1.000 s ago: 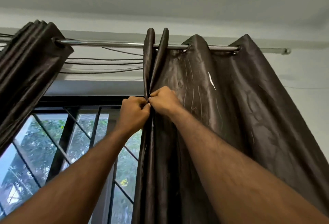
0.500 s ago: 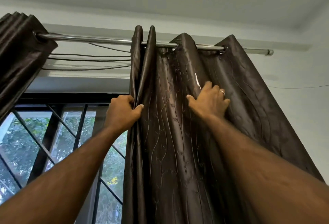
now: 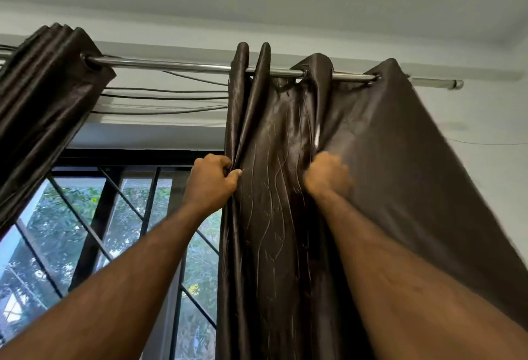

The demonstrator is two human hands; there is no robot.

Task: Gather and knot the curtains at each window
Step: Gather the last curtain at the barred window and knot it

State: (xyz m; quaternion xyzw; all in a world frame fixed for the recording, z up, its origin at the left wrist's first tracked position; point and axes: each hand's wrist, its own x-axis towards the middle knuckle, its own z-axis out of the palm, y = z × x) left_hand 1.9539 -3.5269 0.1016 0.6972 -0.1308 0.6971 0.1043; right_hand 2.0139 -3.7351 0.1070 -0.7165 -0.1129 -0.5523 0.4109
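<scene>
A dark brown satin curtain (image 3: 271, 216) with wavy stitched lines hangs by eyelets from a chrome rod (image 3: 171, 66). My left hand (image 3: 210, 181) grips its bunched left-edge folds just below the rod. My right hand (image 3: 327, 174), blurred, is closed on a fold further right, near a small white mark on the fabric. The curtain's right part (image 3: 414, 174) spreads out toward the wall. A second brown curtain (image 3: 40, 108) is bunched in pleats at the rod's left end.
Behind the rod, several dark cables (image 3: 165, 99) sag across the wall. The window (image 3: 65, 234) has a black frame and diagonal grille bars, with trees outside. The rod's capped end (image 3: 457, 84) sticks out at right near the bare white wall.
My right hand left the left hand, moved right across the curtain with fingers spread, and has now closed on a fold. My left hand stays on the edge folds.
</scene>
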